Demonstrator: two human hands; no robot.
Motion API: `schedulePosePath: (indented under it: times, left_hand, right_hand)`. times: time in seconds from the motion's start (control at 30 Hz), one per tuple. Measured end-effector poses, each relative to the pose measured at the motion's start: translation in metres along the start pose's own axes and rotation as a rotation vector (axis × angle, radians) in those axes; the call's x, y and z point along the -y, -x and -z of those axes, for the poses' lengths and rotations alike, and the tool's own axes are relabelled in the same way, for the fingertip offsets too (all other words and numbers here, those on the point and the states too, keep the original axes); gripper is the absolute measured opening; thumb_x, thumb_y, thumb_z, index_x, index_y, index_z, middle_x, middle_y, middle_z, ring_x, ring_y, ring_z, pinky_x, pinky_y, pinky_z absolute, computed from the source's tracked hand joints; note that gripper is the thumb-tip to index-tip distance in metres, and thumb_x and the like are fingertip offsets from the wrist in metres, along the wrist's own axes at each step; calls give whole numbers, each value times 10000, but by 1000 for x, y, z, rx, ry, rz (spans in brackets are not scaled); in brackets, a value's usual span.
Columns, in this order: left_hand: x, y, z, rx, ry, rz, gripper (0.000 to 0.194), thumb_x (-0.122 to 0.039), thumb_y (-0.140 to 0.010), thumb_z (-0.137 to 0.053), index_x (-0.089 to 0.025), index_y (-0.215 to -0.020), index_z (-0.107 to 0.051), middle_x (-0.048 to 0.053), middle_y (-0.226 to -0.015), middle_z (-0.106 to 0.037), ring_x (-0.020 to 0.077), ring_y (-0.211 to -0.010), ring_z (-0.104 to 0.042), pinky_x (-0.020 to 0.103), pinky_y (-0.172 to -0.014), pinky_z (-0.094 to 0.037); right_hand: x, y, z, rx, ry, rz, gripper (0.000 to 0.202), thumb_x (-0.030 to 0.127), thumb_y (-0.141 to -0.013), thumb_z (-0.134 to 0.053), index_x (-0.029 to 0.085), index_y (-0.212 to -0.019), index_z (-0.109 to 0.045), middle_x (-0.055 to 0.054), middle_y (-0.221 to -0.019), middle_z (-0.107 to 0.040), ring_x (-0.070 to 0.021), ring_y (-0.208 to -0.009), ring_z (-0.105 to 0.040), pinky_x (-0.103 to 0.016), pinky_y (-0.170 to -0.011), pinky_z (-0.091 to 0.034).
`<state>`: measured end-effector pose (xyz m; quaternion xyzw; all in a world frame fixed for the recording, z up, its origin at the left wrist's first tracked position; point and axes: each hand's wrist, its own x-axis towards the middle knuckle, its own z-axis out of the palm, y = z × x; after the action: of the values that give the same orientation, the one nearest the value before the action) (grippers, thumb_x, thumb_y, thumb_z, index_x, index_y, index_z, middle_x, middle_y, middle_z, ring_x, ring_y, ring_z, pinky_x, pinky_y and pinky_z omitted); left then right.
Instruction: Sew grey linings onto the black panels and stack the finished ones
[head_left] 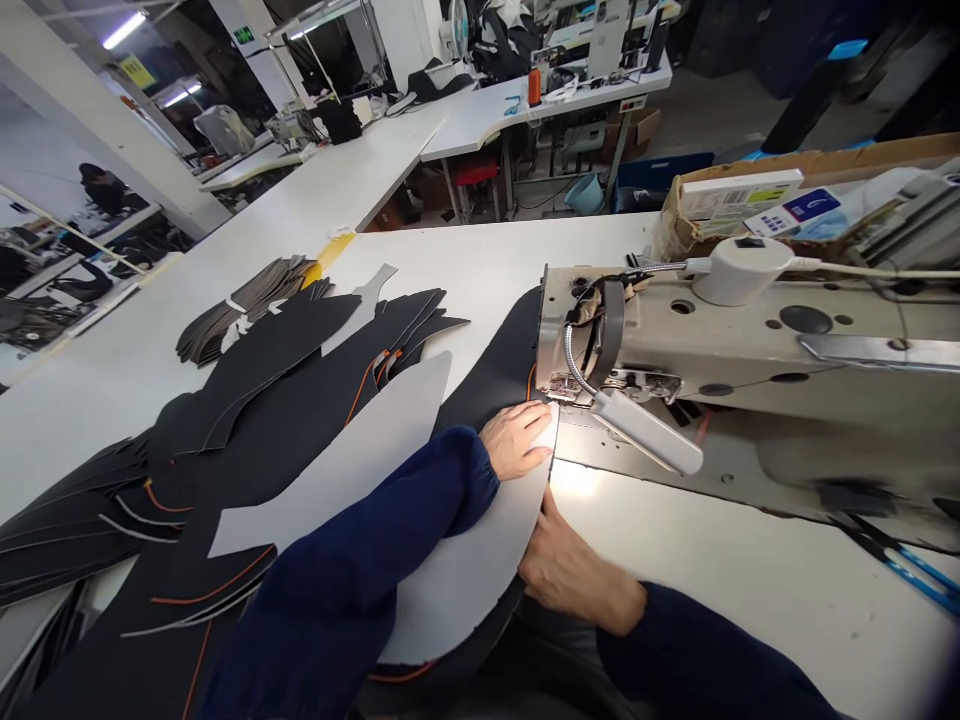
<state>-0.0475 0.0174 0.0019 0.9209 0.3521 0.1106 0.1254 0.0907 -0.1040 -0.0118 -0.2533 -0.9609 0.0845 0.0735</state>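
Note:
A light grey fabric panel (465,570) lies over a black fabric panel (491,365), whose far end runs under the head of a sewing machine (600,330). My left hand (517,440) presses flat on the grey panel close to the presser foot, its fingers stretched toward the machine. At the near right edge, my right hand (574,570) grips the panels, with its fingertips partly hidden by the fabric. A white lamp (649,432) on a bendable stalk hangs beside the needle area and lights the machine bed.
Stacked black panels (277,440) with orange edging spread across the table's left side. Behind them sits a bundle of dark grey pieces (244,305). A cardboard box (675,215) stands behind the machine. Blue-handled scissors (911,570) lie at the right.

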Motion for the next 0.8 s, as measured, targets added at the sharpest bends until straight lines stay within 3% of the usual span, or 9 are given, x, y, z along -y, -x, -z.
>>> schedulePosePath:
  times: [0.3, 0.43, 0.63, 0.8]
  left_hand:
    - [3, -6, 4, 24, -22, -11, 468, -347, -889, -489, -147, -1311, -497, 113, -1384, -488, 247, -1336, -375, 388, -1082, -368]
    - [3, -6, 8, 54, -29, -26, 453, -336, -888, -488, -145, -1299, -510, 124, -1396, -467, 246, -1331, -380, 378, -1103, -347]
    - [-28, 4, 19, 147, -98, 113, 593, -468, -771, -596, -145, -1263, -526, 171, -1393, -452, 353, -1355, -314, 502, -1100, -324]
    - [-56, 28, 27, 331, -166, 189, 643, -187, -655, -556, -80, -1284, -481, 199, -1460, -343, 333, -1352, -311, 424, -1116, -317]
  right_hand:
    - [-4, -5, 0, 2, 1, -5, 148, 213, -763, -550, 212, -781, -698, -79, -820, -653, -321, -1001, -482, -703, -986, -154]
    - [-2, -4, 4, -6, -5, -3, 179, 275, -807, -551, 208, -865, -707, -92, -903, -663, -345, -1052, -468, -709, -971, -178]
    - [10, 1, 13, 29, 46, -9, 213, 348, -830, -542, 203, -831, -697, -79, -897, -669, -348, -992, -513, -651, -898, -316]
    - [45, 6, 20, -70, 134, -110, 312, 328, -918, -422, 200, -1044, -677, -98, -1046, -671, -370, -1085, -527, -615, -952, -311]
